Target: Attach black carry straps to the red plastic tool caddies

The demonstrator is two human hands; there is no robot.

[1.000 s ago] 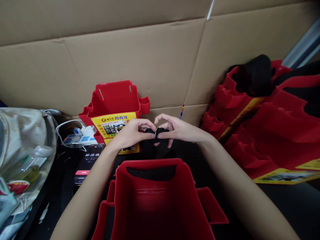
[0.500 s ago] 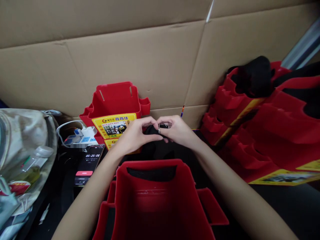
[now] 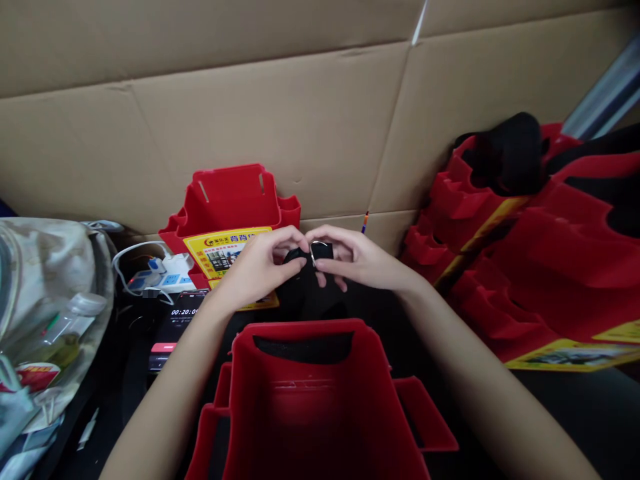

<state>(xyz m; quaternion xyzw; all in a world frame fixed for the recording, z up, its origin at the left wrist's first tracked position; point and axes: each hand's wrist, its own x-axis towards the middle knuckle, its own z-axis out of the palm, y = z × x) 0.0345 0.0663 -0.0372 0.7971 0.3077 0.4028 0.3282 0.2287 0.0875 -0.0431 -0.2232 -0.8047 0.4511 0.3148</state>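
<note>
One strap (image 3: pixel 306 293), red bin (image 3: pixel 310 407) nearer, phone (image 3: pixel 173 325) left

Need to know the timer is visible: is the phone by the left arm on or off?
On. The phone has a lit screen, showing white timer digits starting 00:20 and a red bar beneath them.

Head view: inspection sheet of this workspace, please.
Surface: dark surface, mostly covered.
Job's things: black strap with metal ring; open red pouch nearest the camera.
Clutter: labelled red pouch, phone, plastic bag, pile of red pouches.
Hands: left hand and right hand both pinch the strap at the ring.
Cables: white cable at a power strip.
Surroundings: cardboard wall.
</note>
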